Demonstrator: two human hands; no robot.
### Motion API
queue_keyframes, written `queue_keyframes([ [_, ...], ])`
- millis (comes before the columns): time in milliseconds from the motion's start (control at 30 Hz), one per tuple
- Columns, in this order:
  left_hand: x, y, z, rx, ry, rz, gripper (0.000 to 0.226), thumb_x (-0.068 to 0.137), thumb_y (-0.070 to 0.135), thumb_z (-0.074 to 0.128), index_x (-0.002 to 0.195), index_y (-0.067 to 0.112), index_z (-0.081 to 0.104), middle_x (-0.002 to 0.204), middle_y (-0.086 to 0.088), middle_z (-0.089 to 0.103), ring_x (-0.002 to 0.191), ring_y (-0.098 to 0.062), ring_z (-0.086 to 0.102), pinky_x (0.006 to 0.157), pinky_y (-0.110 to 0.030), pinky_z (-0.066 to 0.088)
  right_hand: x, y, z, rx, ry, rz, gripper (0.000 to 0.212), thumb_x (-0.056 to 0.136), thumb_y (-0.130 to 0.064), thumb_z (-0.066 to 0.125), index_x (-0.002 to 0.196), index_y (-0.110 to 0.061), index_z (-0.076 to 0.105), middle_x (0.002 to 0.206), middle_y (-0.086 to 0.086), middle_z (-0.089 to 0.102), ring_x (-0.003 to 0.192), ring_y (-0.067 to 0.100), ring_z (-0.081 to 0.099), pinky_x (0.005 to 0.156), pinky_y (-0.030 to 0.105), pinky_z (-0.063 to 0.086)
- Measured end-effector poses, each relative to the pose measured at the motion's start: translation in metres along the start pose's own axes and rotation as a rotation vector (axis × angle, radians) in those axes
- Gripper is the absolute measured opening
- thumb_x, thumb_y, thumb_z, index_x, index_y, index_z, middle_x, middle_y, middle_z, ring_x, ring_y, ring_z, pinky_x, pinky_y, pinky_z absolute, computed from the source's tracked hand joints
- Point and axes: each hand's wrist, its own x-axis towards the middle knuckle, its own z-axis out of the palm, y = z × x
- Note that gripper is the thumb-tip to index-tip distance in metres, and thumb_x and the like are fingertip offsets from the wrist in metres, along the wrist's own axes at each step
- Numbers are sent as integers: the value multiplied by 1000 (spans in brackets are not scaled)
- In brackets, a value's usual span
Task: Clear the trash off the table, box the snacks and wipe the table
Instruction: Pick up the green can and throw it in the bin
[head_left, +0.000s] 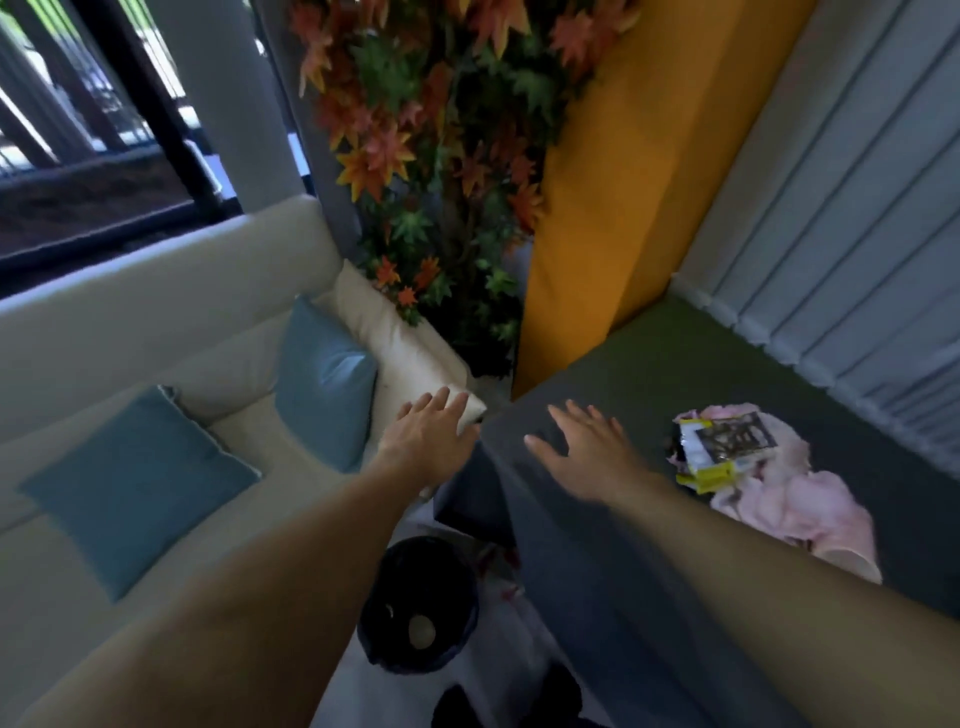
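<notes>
Snack wrapper (719, 449), black, white and yellow, crumpled, lies on top of a pink cloth (795, 509) on the dark grey table (623, 374), toward the side that runs along the slatted grey wall (857, 208). Print on the wrapper is too blurred to read. Nothing stands between it and my right hand (587, 452), which is over the table near its left edge, fingers straight and spread, holding nothing. The wrapper sits to its right, apart from the fingertips. My left hand (431, 441) is flat-fingered and empty at the end of the cream sofa (156, 291) arm; contact cannot be told. A black bin (415, 603) stands on the floor beside the table's left edge, something pale and round inside. Two blue cushions (324, 384) are on the sofa. Orange-green foliage (441, 156) and a yellow panel (623, 182) are beyond the table's far corner.
</notes>
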Motion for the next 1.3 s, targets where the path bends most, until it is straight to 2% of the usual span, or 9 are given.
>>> queue_keyframes([
  [100,14,29,-6,34,-4,74,63,103,53,29,157,19,26,161,-7,32,146,-28,31,119,-45,25,-15,25,-14,3,51,62,78,95,-71,27,158,-26,16,166,2,11,152,27,10,122,50,9],
  [233,30,79,-14,68,-57,136,69,103,57,27,161,22,16,168,-6,15,153,-28,20,123,-44,19,-37,65,-31,80,104,132,77,96,-70,29,158,-25,16,166,3,13,152,28,10,122,49,11],
  [367,46,136,-17,89,-62,206,67,104,55,28,161,22,15,169,-6,13,154,-28,17,124,-45,16,-58,113,-38,91,201,190,76,95,-69,32,156,-22,25,163,7,23,150,29,19,121,47,17],
  [533,64,209,-1,98,-56,304,67,103,55,31,160,23,19,168,-6,19,153,-26,20,123,-45,18,-90,173,-44,150,288,246,68,92,-69,33,147,-29,39,157,-1,37,143,27,33,116,48,26],
  [600,69,239,6,98,-56,340,67,103,55,32,160,23,19,167,-7,19,153,-27,21,123,-44,18,-102,198,-48,169,297,286,68,93,-69,32,149,-32,35,158,-3,35,143,28,33,117,49,24],
  [733,74,293,19,111,-106,406,64,105,51,31,161,24,17,168,-7,16,153,-28,19,124,-46,18,-121,245,-50,149,262,379,70,96,-65,33,154,-26,27,162,3,27,147,29,24,120,48,16],
  [1067,91,387,68,184,-147,552,61,103,49,32,157,21,27,163,-7,30,147,-31,31,119,-47,27,-167,340,-35,218,270,538,74,94,-68,34,154,-26,27,161,3,29,147,26,26,119,48,22],
  [1300,100,436,102,250,-176,695,81,96,60,48,159,16,21,165,-7,26,150,-28,28,120,-44,23,-202,380,-19,258,263,632,79,93,-66,42,155,-20,25,160,6,29,147,26,26,119,43,24],
])
